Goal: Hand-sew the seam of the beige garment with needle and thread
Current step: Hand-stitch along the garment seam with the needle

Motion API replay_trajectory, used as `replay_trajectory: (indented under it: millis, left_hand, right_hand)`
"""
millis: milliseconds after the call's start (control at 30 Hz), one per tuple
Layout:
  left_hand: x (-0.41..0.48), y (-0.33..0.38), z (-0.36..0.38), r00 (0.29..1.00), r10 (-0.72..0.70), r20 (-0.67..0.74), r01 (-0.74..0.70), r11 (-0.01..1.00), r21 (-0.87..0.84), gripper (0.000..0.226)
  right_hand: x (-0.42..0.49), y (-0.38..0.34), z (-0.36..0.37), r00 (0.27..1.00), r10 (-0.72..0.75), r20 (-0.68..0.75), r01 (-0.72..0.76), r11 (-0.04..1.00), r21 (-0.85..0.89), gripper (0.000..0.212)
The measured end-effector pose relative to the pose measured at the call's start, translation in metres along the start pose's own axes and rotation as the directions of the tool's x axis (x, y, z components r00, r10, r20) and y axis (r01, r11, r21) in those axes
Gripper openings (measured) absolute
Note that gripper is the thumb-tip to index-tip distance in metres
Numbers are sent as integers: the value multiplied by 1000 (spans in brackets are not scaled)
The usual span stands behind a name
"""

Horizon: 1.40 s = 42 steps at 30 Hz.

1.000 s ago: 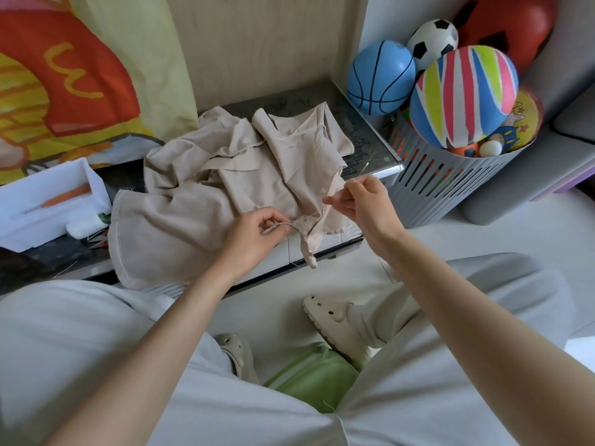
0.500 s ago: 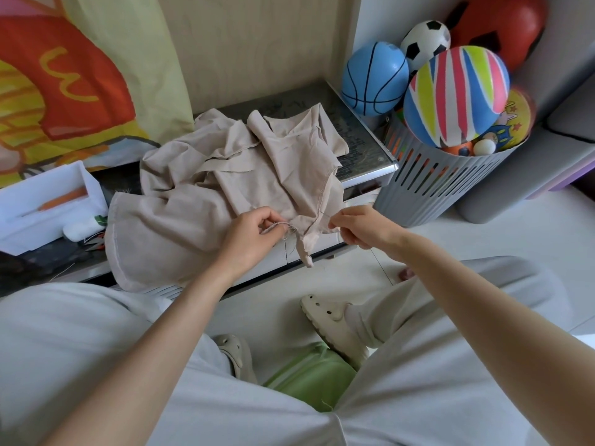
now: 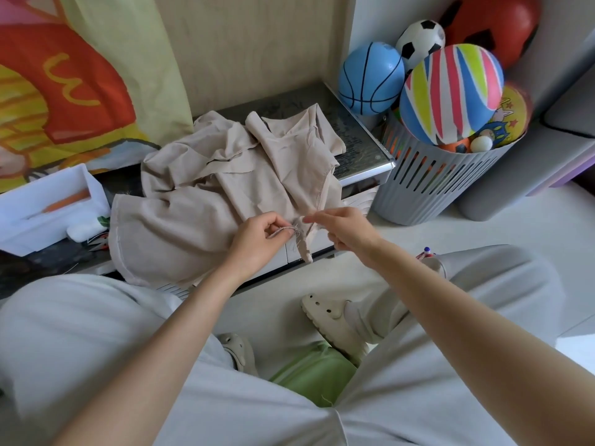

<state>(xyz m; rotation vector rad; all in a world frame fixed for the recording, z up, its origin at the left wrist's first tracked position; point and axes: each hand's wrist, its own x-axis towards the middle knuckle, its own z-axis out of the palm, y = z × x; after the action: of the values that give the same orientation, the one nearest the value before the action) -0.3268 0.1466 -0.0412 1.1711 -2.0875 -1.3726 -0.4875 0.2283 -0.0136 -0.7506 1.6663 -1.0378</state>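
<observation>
- Beige cloth is your whole work area: the beige garment (image 3: 199, 220) lies crumpled on the bench (image 3: 363, 146). Its near edge hangs over the front, and the seam (image 3: 289, 229) sits at that overhang, between your hands.
- Your left hand (image 3: 260, 239) has its grip closed on the seam, thumb and fingers pinching a folded edge. If that pinch slackens, I judge the layers will slide apart and the stitch will land off line.
- Those fingertips lie right beside the spot where a point would enter, so a hurried push could prick them.
- Your right hand (image 3: 344, 230) reaches to the seam with thumb and forefinger drawn together. The needle and thread are too fine to make out, so I cannot tell whether this grip holds anything.
- If thread runs there, the loose folds could snag it. A hard pull could pucker the cloth or drag the garment off the bench.
- A dropped needle would be hard to find on the pale floor (image 3: 483, 226).
- At far left, the white tray (image 3: 19, 233) rests on the bench and holds a long orange item (image 3: 67, 201). What it is, I cannot say.
- At right, the grey basket (image 3: 428, 194) stands on the floor beside the bench, heaped with balls. You can see a blue ball (image 3: 370, 78), a black-and-white ball (image 3: 420, 37), a striped ball (image 3: 450, 91) and a small white ball (image 3: 481, 143).
</observation>
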Motion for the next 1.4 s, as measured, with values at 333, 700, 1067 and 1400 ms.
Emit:
replay_trajectory:
  millis: [333,700,1067,1400]
  left_hand:
    - [-7,-6,-8,997,-9,-71,11,999,39,10]
    - [-8,-5,-10,997,-23,-75,26,999,31,12]
    - [-15,4,-11,998,1,-60,1,999,46,20]
    - [-17,-2,-14,997,-11,-74,17,996,84,17]
  right_hand:
    - [-1,-4,9,996,-81,-40,73,982,-175,29]
    - [-5,-23,-7,974,-191,-117,169,970,-177,17]
    - [1,-20,19,984,-142,109,176,884,-433,13]
    - [8,-19,-2,973,-190,-133,143,943,-299,23]
